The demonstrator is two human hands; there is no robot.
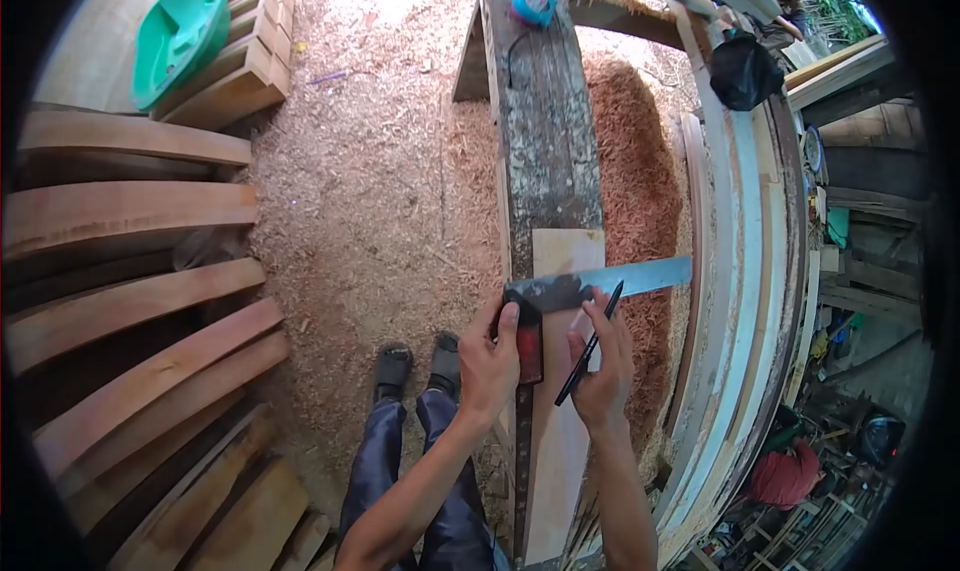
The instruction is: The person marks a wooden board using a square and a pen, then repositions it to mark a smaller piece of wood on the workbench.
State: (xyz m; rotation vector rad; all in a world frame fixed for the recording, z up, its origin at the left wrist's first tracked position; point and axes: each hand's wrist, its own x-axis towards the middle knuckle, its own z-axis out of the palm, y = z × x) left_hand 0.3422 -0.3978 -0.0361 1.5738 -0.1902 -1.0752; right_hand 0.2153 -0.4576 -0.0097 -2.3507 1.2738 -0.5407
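My left hand [487, 361] is closed at the dark red stock of a try square [650, 275], its thumb pressing near the inner corner. The square's metal blade reaches rightward across a pale wooden board [558, 461] and past its edge. In my right hand [607, 376] a black pen [577, 376] is gripped, tilted with its upper end near the blade. The right fingers rest close below the blade, over the board. The board lies lengthwise on a worn, weathered beam [550, 151].
A blue tape measure [533, 8] sits at the beam's far end. Stacked planks [130, 211] line the left, near a green plastic basin [185, 36]. Long boards [745, 271] and a black bag [742, 73] are on the right. Wood shavings [350, 171] cover the ground. Other people [785, 476] are at right.
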